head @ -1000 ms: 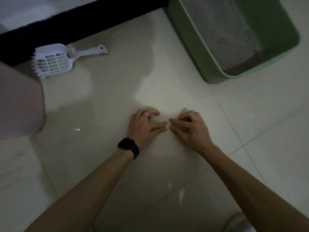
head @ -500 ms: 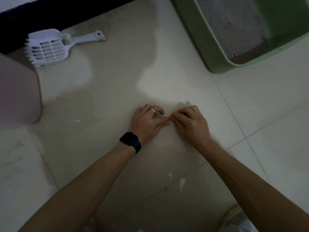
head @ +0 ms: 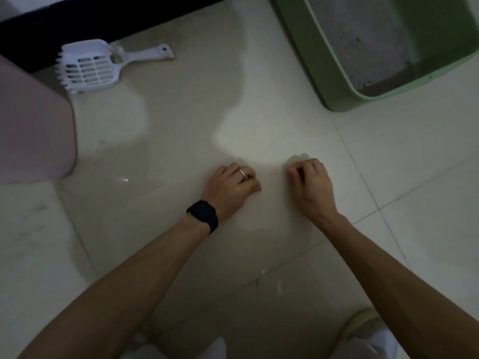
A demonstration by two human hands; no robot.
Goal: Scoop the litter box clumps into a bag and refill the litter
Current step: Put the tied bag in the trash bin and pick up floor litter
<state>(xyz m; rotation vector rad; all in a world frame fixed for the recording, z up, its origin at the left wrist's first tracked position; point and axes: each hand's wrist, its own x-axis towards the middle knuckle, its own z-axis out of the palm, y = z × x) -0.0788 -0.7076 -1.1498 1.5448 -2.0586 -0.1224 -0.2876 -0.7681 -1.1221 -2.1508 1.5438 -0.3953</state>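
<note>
A green litter box (head: 334,81) sits at the top right, with grey litter (head: 363,35) inside and a darker patch at its near end. A white slotted scoop (head: 88,68) lies on the tiled floor at the upper left, handle pointing right. My left hand (head: 230,187), with a ring and a black watch, rests knuckles-up on the floor with its fingers curled shut. My right hand (head: 311,182) is curled shut a hand's width to its right. A few dark crumbs (head: 274,174) lie between them. I make out nothing in either fist, and no bag shows clearly.
A pale pink rounded object (head: 33,120) stands at the left edge. A black mat (head: 77,16) runs along the top behind the scoop. Light clothing and a shoe (head: 363,325) show at the bottom. Pale floor tiles fill the rest.
My fingertips met at one spot on the floor before. Now the hands have drawn apart sideways and both have curled closed. The view has shifted slightly.
</note>
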